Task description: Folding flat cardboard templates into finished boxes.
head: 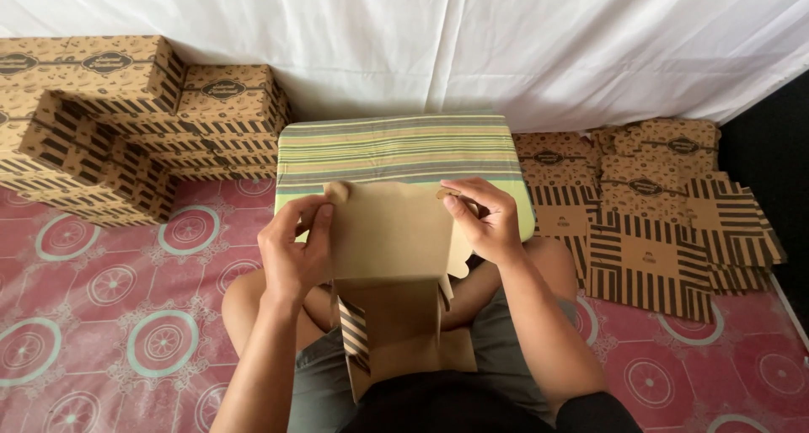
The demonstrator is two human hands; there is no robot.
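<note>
A brown cardboard box blank, partly folded, stands over my lap with its plain inner side facing me. My left hand grips its left edge near the top, fingers curled around the flap. My right hand pinches the upper right corner of the same flap. Striped printed panels of the box show lower down, between my knees. Behind it is a small low table covered with a striped green and yellow cloth.
Folded, finished boxes with brown and black stripes are stacked at the left. A pile of flat unfolded blanks lies at the right. A red patterned floor mat and a white sheet at the back surround me.
</note>
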